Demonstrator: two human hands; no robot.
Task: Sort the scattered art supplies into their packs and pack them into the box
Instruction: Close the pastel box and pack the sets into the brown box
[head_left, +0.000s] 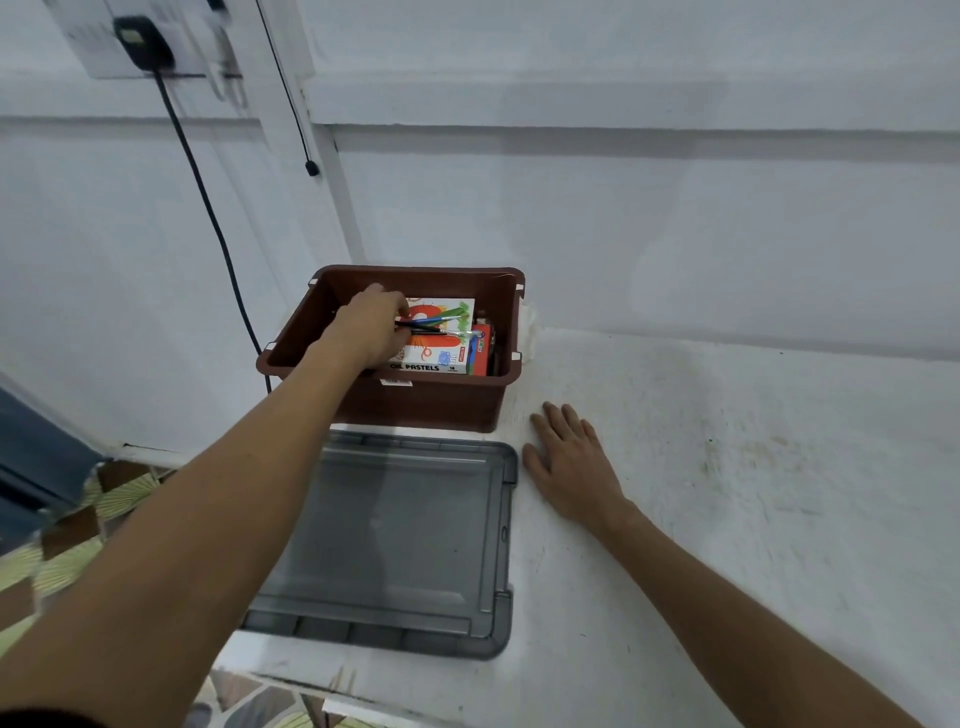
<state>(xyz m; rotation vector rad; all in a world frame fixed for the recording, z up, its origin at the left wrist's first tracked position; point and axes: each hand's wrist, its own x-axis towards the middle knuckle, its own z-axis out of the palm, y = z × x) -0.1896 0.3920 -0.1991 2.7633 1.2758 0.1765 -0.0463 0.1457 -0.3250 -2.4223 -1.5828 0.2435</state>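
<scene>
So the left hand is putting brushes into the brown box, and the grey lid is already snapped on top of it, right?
Not quite. The head view shows the grey lid lying flat on the white surface in front of the brown box, which stands open. The rest holds: the left hand is inside the box holding brushes over the oil pastels pack.

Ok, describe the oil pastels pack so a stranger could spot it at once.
Find the brown box against the wall on the white surface. Inside lies the oil pastels pack, flat beneath the brushes. It is white, unlike the red pack to its right.
</scene>
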